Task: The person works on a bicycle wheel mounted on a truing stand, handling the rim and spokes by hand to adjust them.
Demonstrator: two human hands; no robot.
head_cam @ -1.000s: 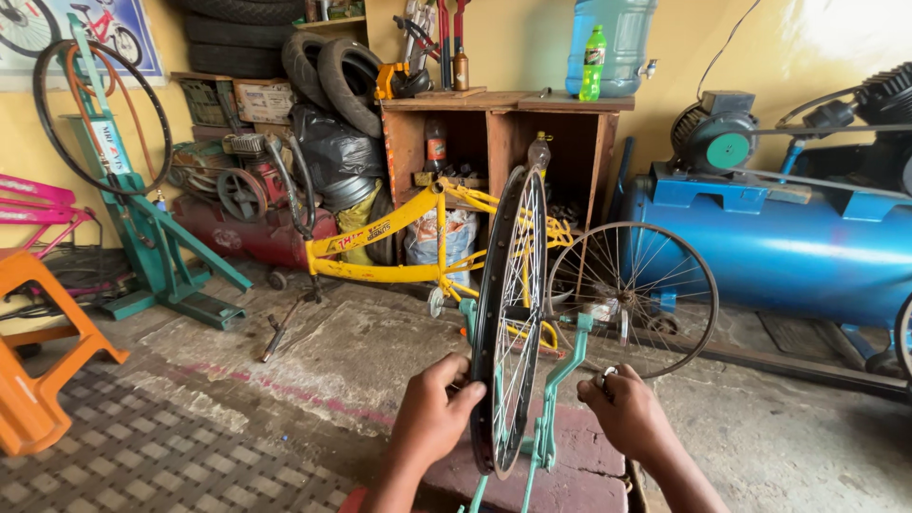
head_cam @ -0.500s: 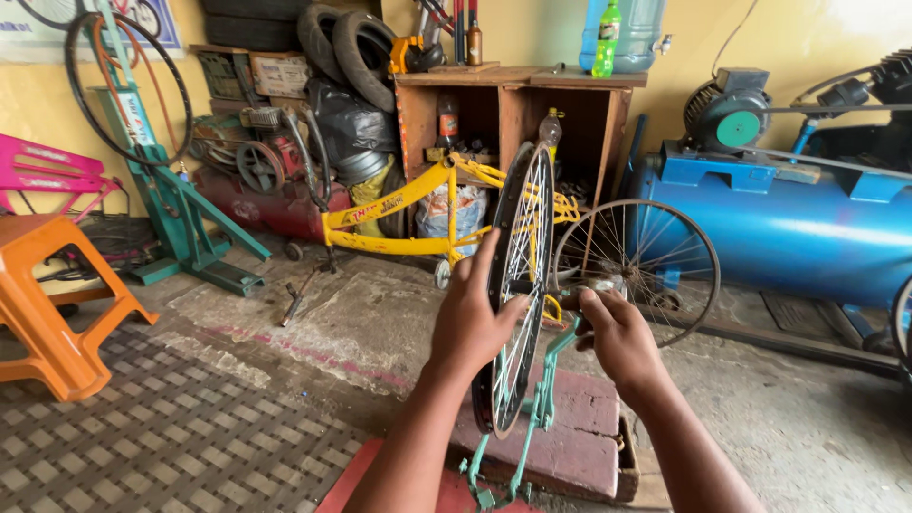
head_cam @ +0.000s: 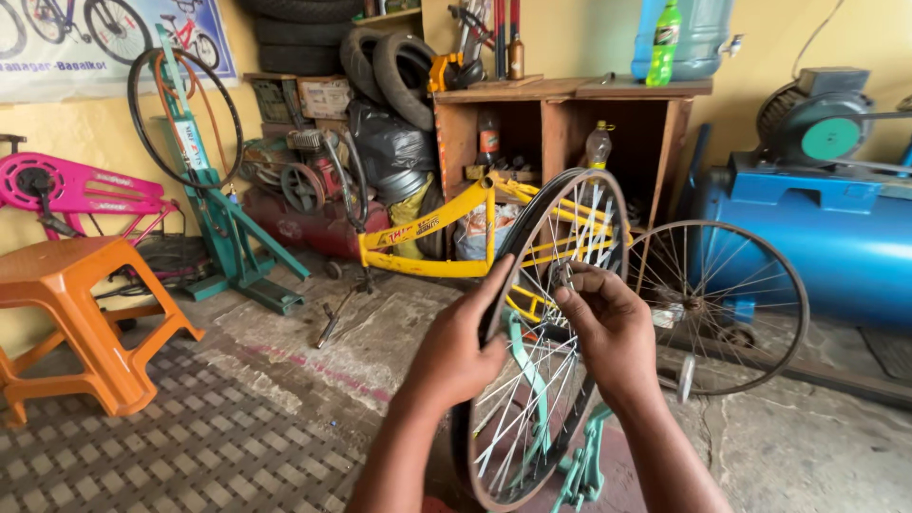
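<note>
A spoked bicycle wheel [head_cam: 560, 228] with a dark rim stands upright in a green truing stand [head_cam: 581, 465] right in front of me. My left hand [head_cam: 458, 347] grips the rim on its left side, thumb over the edge. My right hand [head_cam: 608, 323] is on the right side of the wheel, fingers pinched together on a spoke near the rim. Whether a small tool sits in those fingers, I cannot tell.
A second bare wheel [head_cam: 722, 304] leans at the right before a blue compressor tank [head_cam: 817, 237]. A yellow bicycle frame [head_cam: 427, 242] lies behind. An orange plastic stool [head_cam: 66, 323] stands at the left, a green stand with a rim [head_cam: 218, 218] beyond it, a wooden shelf [head_cam: 570, 123] at the back.
Both hands have risen from low by the stand to the upper part of the wheel; the left now grips the rim and the right pinches a spoke. The view has moved closer.
</note>
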